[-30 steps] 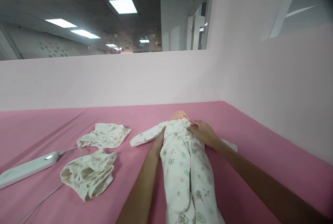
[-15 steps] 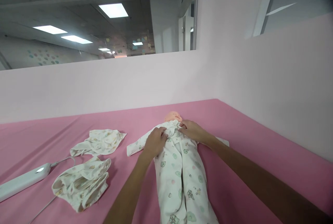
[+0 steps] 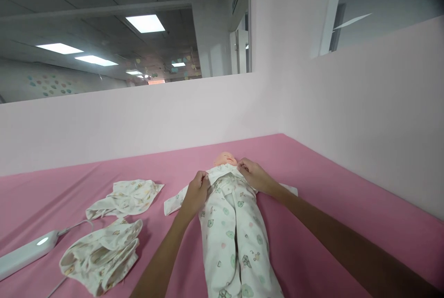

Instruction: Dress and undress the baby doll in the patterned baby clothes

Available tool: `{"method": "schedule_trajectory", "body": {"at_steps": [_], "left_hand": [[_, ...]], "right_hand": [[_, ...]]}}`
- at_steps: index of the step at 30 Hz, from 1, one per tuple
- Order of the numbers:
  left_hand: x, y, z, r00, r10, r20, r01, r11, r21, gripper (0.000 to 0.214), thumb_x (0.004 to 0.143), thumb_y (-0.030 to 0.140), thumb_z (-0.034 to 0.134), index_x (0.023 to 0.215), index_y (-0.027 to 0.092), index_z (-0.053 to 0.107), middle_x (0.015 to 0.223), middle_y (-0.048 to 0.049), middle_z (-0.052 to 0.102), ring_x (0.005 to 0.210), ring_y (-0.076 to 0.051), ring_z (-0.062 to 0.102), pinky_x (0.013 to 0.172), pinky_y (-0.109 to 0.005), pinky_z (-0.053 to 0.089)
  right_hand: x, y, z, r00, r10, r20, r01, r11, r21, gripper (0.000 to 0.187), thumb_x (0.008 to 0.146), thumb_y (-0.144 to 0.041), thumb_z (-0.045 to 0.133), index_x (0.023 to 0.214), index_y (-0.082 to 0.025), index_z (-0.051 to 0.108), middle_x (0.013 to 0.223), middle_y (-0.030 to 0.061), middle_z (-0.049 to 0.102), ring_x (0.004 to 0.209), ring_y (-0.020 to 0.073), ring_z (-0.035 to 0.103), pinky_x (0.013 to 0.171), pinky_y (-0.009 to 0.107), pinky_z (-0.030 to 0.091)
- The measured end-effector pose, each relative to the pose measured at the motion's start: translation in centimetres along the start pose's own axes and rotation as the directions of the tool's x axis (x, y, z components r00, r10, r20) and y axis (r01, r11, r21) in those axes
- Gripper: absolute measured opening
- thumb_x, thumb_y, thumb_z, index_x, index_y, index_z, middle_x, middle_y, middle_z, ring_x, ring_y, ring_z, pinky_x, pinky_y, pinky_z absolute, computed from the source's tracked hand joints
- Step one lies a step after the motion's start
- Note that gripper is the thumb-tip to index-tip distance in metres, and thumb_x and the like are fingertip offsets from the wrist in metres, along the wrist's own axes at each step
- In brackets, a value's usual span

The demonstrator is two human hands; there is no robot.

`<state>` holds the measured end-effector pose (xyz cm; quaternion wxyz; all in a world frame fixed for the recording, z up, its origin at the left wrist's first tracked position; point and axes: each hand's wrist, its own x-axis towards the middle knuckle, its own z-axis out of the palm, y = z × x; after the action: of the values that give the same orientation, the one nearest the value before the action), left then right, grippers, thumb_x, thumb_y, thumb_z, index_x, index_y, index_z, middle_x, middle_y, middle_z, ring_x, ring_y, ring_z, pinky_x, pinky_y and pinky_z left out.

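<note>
A baby doll (image 3: 225,158) lies on its back with its head toward the wall, dressed in white printed baby clothes (image 3: 231,228). The sleeves stretch out to both sides. My left hand (image 3: 197,191) pinches the cloth at the left side of the chest. At the right of the neck, my right hand (image 3: 255,175) has its fingers closed on the edge of the top. Between the two hands the fabric is drawn fairly flat across the chest. The fingertips of both hands are partly hidden.
Two crumpled printed baby garments (image 3: 128,198) lie to the left on the pink sheet (image 3: 312,224). Beside them is a white device (image 3: 31,252) with a cord and a lit spot. A pale wall (image 3: 138,122) with a window stands behind, and another borders the right.
My hands have moved apart, the left one outward, and the bunched cloth on the chest is now spread flatter. The whole view has shifted slightly.
</note>
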<state>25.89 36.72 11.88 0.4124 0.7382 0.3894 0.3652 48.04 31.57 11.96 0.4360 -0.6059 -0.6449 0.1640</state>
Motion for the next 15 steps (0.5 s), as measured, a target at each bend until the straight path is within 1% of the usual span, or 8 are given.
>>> {"method": "schedule_trajectory", "body": {"at_steps": [3, 5, 7, 9, 10, 12, 14, 15], "left_hand": [[-0.7, -0.5, -0.4, 1.0, 0.009, 0.008, -0.009, 1.0, 0.023, 0.028, 0.09, 0.046, 0.037, 0.087, 0.021, 0.048, 0.062, 0.006, 0.036, 0.052, -0.009, 0.035, 0.05, -0.02, 0.033], [-1.5, -1.0, -1.1, 1.0, 0.012, 0.008, -0.013, 0.994, 0.104, 0.026, 0.09, 0.042, 0.038, 0.097, 0.022, 0.053, 0.073, 0.0029, 0.048, 0.059, -0.011, 0.044, 0.055, -0.022, 0.039], [-2.2, -1.5, -1.8, 0.999, 0.031, 0.027, -0.036, 0.977, 0.208, 0.029, 0.086, 0.033, 0.044, 0.112, 0.025, 0.054, 0.097, -0.0018, 0.058, 0.08, -0.015, 0.056, 0.069, -0.025, 0.046], [-2.8, -2.1, -2.2, 0.996, 0.077, 0.05, -0.089, 0.943, 0.32, 0.043, 0.081, 0.025, 0.049, 0.124, 0.029, 0.051, 0.121, -0.0033, 0.055, 0.108, -0.02, 0.054, 0.084, -0.029, 0.047], [-2.8, -2.4, -2.4, 0.993, 0.105, 0.053, -0.117, 0.917, 0.381, 0.048, 0.08, 0.022, 0.049, 0.127, 0.03, 0.05, 0.126, -0.0032, 0.053, 0.115, -0.021, 0.051, 0.089, -0.031, 0.046], [-2.6, -2.9, -2.4, 0.984, 0.174, 0.041, -0.17, 0.839, 0.517, 0.047, 0.082, 0.023, 0.047, 0.129, 0.03, 0.049, 0.126, -0.0037, 0.053, 0.113, -0.022, 0.052, 0.093, -0.036, 0.043], [-1.8, -3.2, -2.1, 0.958, 0.287, 0.018, -0.228, 0.718, 0.657, 0.04, 0.087, 0.024, 0.043, 0.126, 0.026, 0.052, 0.119, -0.0053, 0.057, 0.104, -0.022, 0.055, 0.093, -0.04, 0.041], [-1.4, -3.3, -1.9, 0.934, 0.356, 0.017, -0.258, 0.643, 0.721, 0.037, 0.088, 0.023, 0.043, 0.123, 0.024, 0.053, 0.114, -0.0062, 0.059, 0.101, -0.023, 0.055, 0.092, -0.041, 0.04]], "right_hand": [[-1.4, 0.6, -0.1, 0.998, 0.002, 0.055, -0.005, 0.998, 0.056, 0.025, 0.092, -0.039, 0.034, 0.098, -0.022, 0.051, 0.07, -0.004, 0.05, 0.059, 0.0128, 0.044, 0.056, 0.026, 0.038], [-2.8, 1.9, -0.4, 0.996, -0.019, 0.083, 0.016, 0.999, 0.038, 0.027, 0.091, -0.039, 0.039, 0.109, -0.022, 0.049, 0.08, -0.0013, 0.054, 0.067, 0.0146, 0.05, 0.062, 0.028, 0.043], [-4.4, 3.8, -0.7, 0.991, -0.1, 0.09, 0.107, 0.992, -0.068, 0.037, 0.085, -0.032, 0.049, 0.121, -0.024, 0.046, 0.1, 0.0037, 0.057, 0.089, 0.019, 0.055, 0.076, 0.033, 0.046], [-5.6, 5.8, -0.8, 0.974, -0.211, 0.08, 0.224, 0.948, -0.228, 0.053, 0.077, -0.021, 0.054, 0.129, -0.025, 0.043, 0.118, 0.0074, 0.053, 0.108, 0.0233, 0.05, 0.091, 0.039, 0.042], [-5.9, 6.7, -0.7, 0.966, -0.249, 0.062, 0.256, 0.916, -0.31, 0.057, 0.075, -0.017, 0.053, 0.131, -0.025, 0.042, 0.121, 0.0085, 0.052, 0.111, 0.0244, 0.049, 0.095, 0.041, 0.039], [-6.1, 7.9, -0.2, 0.958, -0.285, -0.008, 0.251, 0.856, -0.452, 0.051, 0.077, -0.014, 0.051, 0.127, -0.022, 0.046, 0.117, 0.0098, 0.055, 0.107, 0.025, 0.05, 0.093, 0.042, 0.039], [-5.7, 8.2, 0.6, 0.948, -0.304, -0.089, 0.209, 0.812, -0.545, 0.031, 0.083, -0.017, 0.047, 0.113, -0.019, 0.054, 0.106, 0.0095, 0.059, 0.097, 0.0241, 0.052, 0.086, 0.039, 0.04], [-5.4, 8.0, 1.0, 0.941, -0.314, -0.127, 0.188, 0.796, -0.575, 0.02, 0.087, -0.019, 0.044, 0.103, -0.019, 0.057, 0.098, 0.0087, 0.06, 0.091, 0.0232, 0.052, 0.083, 0.037, 0.04]]}}
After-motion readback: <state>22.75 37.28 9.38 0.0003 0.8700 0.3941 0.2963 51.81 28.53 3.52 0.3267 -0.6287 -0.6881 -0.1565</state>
